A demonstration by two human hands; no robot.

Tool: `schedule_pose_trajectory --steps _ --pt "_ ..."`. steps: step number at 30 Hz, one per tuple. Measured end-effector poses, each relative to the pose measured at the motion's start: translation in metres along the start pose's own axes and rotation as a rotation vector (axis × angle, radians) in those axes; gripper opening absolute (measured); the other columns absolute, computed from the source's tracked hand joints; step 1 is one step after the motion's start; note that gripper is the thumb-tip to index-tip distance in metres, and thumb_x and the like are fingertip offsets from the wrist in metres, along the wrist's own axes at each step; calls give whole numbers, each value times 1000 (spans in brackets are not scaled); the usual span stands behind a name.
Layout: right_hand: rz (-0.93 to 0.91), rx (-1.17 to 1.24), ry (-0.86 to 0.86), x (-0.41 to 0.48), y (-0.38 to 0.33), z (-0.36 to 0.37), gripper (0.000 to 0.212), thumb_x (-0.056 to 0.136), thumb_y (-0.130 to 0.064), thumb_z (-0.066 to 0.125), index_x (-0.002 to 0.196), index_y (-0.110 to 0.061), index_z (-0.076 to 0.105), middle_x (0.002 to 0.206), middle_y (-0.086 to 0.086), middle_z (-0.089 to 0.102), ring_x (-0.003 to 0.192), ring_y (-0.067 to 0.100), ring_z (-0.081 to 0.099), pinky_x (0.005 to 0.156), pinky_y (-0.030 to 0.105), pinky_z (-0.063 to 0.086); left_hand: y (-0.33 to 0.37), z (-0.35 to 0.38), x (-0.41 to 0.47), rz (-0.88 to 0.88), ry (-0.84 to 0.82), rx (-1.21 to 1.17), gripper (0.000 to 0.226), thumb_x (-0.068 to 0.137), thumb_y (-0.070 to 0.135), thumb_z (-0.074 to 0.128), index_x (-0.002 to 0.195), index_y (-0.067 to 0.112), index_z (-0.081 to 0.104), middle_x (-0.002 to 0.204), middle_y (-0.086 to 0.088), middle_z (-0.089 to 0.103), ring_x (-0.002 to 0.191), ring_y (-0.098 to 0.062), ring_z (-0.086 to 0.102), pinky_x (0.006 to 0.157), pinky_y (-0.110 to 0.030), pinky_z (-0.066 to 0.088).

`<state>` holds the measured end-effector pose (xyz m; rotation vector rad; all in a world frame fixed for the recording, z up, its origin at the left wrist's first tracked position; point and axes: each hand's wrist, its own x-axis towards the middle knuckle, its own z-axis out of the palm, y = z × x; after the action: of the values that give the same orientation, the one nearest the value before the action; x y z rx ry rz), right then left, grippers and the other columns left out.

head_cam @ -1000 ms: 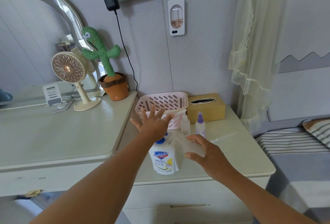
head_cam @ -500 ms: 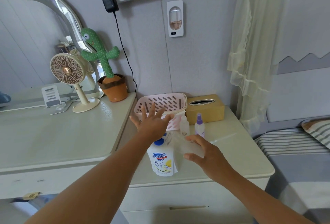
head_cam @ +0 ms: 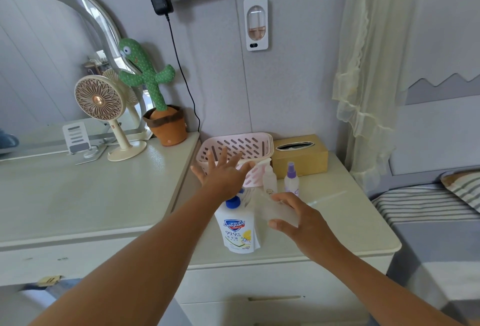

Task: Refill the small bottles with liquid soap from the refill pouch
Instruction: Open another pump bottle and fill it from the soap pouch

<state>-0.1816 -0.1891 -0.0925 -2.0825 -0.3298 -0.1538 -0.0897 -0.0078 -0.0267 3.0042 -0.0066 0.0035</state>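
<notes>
The refill pouch (head_cam: 238, 231) stands upright near the front edge of the cabinet top (head_cam: 337, 221). It is white with a blue screw cap (head_cam: 232, 202). Its front carries a blue shield reading "Safeguard" and, below that, "99.9"; the smaller print is too fine to read. Your left hand (head_cam: 223, 177) is spread wide above and just behind the pouch's cap, fingers straight and apart, holding nothing. Your right hand (head_cam: 305, 219) is just right of the pouch, thumb and fingers curled round a translucent plastic item (head_cam: 275, 210) that is too blurred to name more exactly. Behind the pouch and to its right stand two small bottles close together: a clear bottle (head_cam: 269, 181) with a white top and a small mark low on its front, and a spray bottle (head_cam: 291, 182) with a purple nozzle. You cannot tell how full either is. Further behind the pouch sits a pink slotted basket (head_cam: 244, 144), its contents hidden by your left hand and its own wall. To the right of the basket is a tan tissue box (head_cam: 301, 160).
</notes>
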Motion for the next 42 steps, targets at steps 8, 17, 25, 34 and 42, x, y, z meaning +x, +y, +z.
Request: schedule_pose_trajectory --steps 8,17,25,34,42 --pt "20 4 -3 -4 3 6 37 86 -33 66 117 -39 46 113 -23 50 102 -6 46 75 1 39 0 5 -3 -24 -42 -30 60 94 65 12 150 42 8 160 4 -11 145 -30 -20 104 -69 -16" --pt "5 -6 1 -2 3 3 41 86 -36 66 121 -37 46 113 -30 47 105 -4 45 76 -1 36 2 3 0 -22 -18 -48 63 92 68 12 150 43 10 160 5 -12 145 -28 -19 103 -68 -16" --pt "21 5 -9 -5 5 4 41 86 -34 66 122 -33 48 115 -23 51 106 -2 46 77 -3 35 4 -1 -10 1 -63 8 53 98 58 15 149 44 9 160 3 -10 145 -31 -17 104 -70 -13" --pt "27 0 -9 -3 2 3 42 86 -35 66 124 -33 48 114 -24 48 107 -1 46 74 0 37 2 1 -5 -3 -35 9 58 96 63 14 150 42 10 160 4 -12 145 -29 -18 104 -69 -15" --pt "24 2 -11 -5 1 3 40 86 -34 65 122 -34 47 116 -21 49 107 -1 46 74 0 37 1 0 -7 -27 -51 2 60 94 65 13 150 42 9 160 4 -10 145 -30 -17 104 -69 -15"
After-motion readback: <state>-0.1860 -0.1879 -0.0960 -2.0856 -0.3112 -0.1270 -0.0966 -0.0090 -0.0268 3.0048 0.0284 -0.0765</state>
